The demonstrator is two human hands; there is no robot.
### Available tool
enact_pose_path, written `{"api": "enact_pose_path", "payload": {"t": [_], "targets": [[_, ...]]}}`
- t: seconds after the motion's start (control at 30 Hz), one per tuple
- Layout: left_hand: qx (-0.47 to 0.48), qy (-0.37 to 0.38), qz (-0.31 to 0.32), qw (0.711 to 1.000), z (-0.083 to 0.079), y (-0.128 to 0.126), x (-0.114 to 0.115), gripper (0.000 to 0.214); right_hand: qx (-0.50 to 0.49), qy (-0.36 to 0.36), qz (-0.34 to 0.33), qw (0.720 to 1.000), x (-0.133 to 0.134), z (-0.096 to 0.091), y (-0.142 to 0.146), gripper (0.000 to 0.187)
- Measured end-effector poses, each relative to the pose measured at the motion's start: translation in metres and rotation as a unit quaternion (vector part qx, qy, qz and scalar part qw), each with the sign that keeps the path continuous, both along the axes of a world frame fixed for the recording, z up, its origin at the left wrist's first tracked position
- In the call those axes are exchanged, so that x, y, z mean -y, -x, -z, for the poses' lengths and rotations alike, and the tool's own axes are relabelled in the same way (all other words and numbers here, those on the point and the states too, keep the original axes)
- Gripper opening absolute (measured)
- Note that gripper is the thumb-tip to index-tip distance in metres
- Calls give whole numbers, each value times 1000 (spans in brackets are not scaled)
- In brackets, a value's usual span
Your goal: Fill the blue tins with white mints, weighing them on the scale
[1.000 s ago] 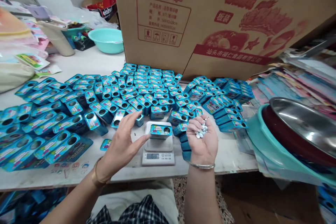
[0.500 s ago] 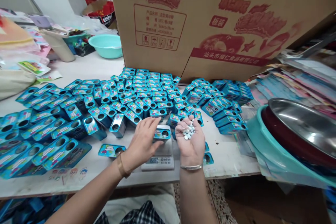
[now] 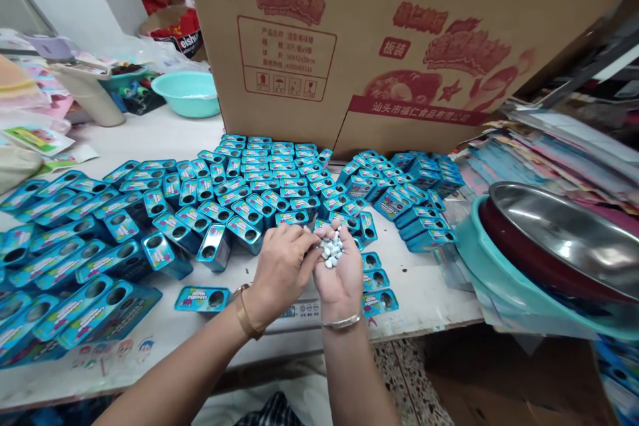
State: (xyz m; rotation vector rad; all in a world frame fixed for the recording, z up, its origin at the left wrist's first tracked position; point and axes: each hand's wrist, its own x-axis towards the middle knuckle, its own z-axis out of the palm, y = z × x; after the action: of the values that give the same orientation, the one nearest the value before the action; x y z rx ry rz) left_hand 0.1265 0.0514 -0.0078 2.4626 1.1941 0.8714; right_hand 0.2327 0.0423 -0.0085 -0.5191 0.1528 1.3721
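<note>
Small pale candies [image 3: 331, 250] lie heaped in the palm of my right hand [image 3: 341, 289], which is turned up with its fingers curled around them. My left hand [image 3: 282, 263] reaches across to the edge of the heap, thumb and fingertips pinched together; what they hold, if anything, is hidden. Below both hands is a white digital scale [image 3: 302, 321], its display mostly covered. Whatever rests on its pan is out of sight behind my left hand. One blue candy tin [image 3: 202, 298] with a round hole on top stands left of the scale, and several more tins [image 3: 377, 279] stand to the right.
Rows of blue tins [image 3: 122, 223] crowd the table's left and middle. Behind them rises a large cardboard box [image 3: 279, 120]. A turquoise bowl [image 3: 187, 96] sits at the back left. Stacked basins [image 3: 469, 246] and a metal bowl [image 3: 564, 226] stand at the right edge.
My left hand has moved from the tin on the scale to the candies in my right palm. My right hand has shifted left, closer to it. The view has swung slightly right.
</note>
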Motion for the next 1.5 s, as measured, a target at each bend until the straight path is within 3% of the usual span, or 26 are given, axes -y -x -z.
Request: {"api": "enact_pose_path", "payload": {"t": [0.2, 0.3, 0.4, 0.53, 0.6, 0.67, 0.73, 0.87, 0.93, 1.0, 1.07, 1.2, 1.27, 1.33, 1.43, 1.5], "targets": [[44, 32, 1, 998, 3, 4, 3, 15, -77, 2, -31, 997, 1, 9, -11, 15], [52, 48, -3, 997, 6, 12, 3, 15, -72, 15, 7, 997, 3, 9, -22, 16], [24, 50, 10, 998, 13, 21, 2, 22, -48, 18, 43, 998, 5, 7, -31, 15], [-41, 57, 21, 997, 25, 25, 2, 51, -17, 7, 55, 998, 6, 6, -35, 11], [-84, 64, 29, 994, 26, 26, 7, 48, -9, 1, 41, 999, 8, 6, -34, 10], [-87, 67, 20, 994, 18, 34, 16, 40, 1, 3, 22, 1000, 13, 6, -33, 11], [-51, 67, -1, 996, 0, 50, 30, 35, 20, 20, 14, 1000, 18, 5, -34, 15], [3, 38, -88, 995, -41, 106, 73, 27, 40, 39, 23, 998, 18, 2, -34, 22], [-4, 2, -161, 987, -47, 138, 97, 28, 38, 65, 26, 997, 16, -2, -29, 25], [-28, -32, -239, 970, -34, 169, 115, 32, 32, 87, 23, 995, 14, -8, -18, 27], [-55, -51, -307, 949, -8, 196, 124, 33, 26, 94, 14, 995, 14, -14, -7, 28], [-95, -73, -380, 917, 54, 226, 114, 29, 16, 82, -9, 996, 15, -21, 8, 26], [-102, -97, -399, 906, 72, 229, 102, 26, 14, 66, -18, 998, 17, -21, 8, 25], [-96, -121, -411, 899, 78, 226, 91, 27, 14, 56, -16, 998, 19, -20, 4, 25], [-57, -145, -420, 894, 71, 214, 83, 42, 16, 56, 6, 998, 21, -15, -5, 26], [-33, -145, -375, 915, 65, 203, 82, 53, 13, 54, 11, 998, 22, -12, -10, 26]]}}
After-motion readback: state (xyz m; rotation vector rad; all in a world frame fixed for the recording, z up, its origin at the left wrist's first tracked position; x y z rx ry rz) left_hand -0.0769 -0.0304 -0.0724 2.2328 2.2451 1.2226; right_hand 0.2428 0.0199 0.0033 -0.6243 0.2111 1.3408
